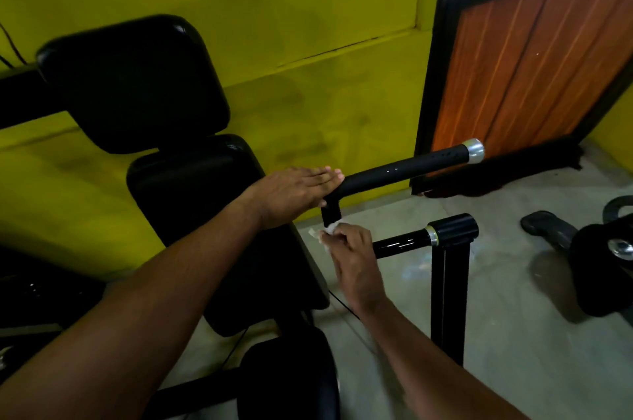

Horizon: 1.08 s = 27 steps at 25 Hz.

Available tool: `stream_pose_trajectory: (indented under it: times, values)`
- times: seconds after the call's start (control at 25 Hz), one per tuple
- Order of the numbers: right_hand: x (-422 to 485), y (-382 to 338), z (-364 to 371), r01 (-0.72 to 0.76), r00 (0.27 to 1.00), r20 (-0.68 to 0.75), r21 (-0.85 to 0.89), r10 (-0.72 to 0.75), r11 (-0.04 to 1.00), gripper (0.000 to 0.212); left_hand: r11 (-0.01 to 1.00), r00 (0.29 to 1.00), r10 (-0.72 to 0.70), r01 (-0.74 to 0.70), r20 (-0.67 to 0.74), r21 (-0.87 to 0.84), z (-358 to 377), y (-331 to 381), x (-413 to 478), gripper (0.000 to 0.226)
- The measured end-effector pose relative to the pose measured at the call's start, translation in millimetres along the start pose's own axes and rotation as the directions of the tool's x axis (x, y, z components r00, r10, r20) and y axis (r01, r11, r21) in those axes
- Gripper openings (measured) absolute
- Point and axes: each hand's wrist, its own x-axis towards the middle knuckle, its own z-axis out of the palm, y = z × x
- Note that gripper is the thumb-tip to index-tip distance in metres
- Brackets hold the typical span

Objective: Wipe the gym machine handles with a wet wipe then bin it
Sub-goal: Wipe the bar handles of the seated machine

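Wipe [323,234] in fingers [342,237] of right hand [354,257], at lower handle [400,243]

You have two hands [294,191] [352,255] and one wipe [327,231] at centre. Two handles [407,168] [400,243] lie toward three o'clock, three pads [133,84] [205,193] [287,382] toward nine.

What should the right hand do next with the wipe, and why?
Probably slide the right hand, with the wet wipe pinched in it, rightward along the lower handle toward the silver collar. The wipe sits at that bar's left end, the rest lies bare, and the left hand rests flat on the upper handle.
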Motion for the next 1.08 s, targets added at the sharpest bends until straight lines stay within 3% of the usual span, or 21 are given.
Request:
stream_pose_trajectory:
  times: [0.12,0.24,0.36,0.48,0.56,0.64,0.72,0.88,0.96,1.08]
  values:
    - [5.2,-1.8,-0.1,0.031,1.000,0.000,-0.033,-0.031,0.999,0.021,1.000,0.999,-0.003,0.002,-0.047,-0.014,4.3,5.1,-1.3,0.061]
    - [-9.3,-2.8,-4.8,-0.220,0.974,0.101,0.178,0.205,0.959,0.021,0.999,0.998,-0.027,0.025,-0.065,-0.022,7.8,7.6,-2.7,0.059]
    - [-22.3,-9.5,-8.6,-0.322,0.936,-0.040,0.309,0.351,0.895,0.017,0.998,0.995,-0.051,0.048,-0.083,-0.040,10.1,11.3,-3.1,0.058]
    - [0.6,-16.1,-9.3,-0.524,0.790,-0.019,0.499,0.613,0.691,0.023,0.998,0.995,-0.056,0.053,-0.083,-0.043,10.7,11.3,-3.9,0.057]
    - [17.8,-12.2,-12.0,-0.615,0.698,0.149,0.626,0.701,0.479,0.023,0.998,0.994,-0.059,0.056,-0.089,-0.033,13.1,10.2,-4.2,0.057]
    - [35.8,1.9,-17.8,-0.726,0.631,0.368,0.590,0.683,0.352,0.016,0.997,0.994,-0.068,0.065,-0.089,-0.035,12.9,9.9,-3.0,0.058]
    - [52.5,11.8,-24.6,-0.803,0.587,0.537,0.479,0.606,0.353,0.018,0.997,0.995,-0.066,0.063,-0.079,-0.042,10.0,10.6,-3.0,0.058]
    - [72.9,18.5,-22.2,-0.840,0.537,0.653,0.474,0.534,0.265,0.022,0.997,0.995,-0.064,0.060,-0.079,-0.050,6.0,10.2,-3.1,0.057]
    - [77.4,17.7,-25.1,-0.842,0.539,0.676,0.408,0.502,0.354,0.026,0.995,0.995,-0.079,0.075,-0.060,-0.063,4.8,12.4,-4.1,0.057]
    - [71.1,20.3,-29.9,-0.776,0.619,0.620,0.389,0.482,0.496,0.026,0.994,0.995,-0.089,0.086,-0.055,-0.060,4.7,13.5,-4.5,0.057]
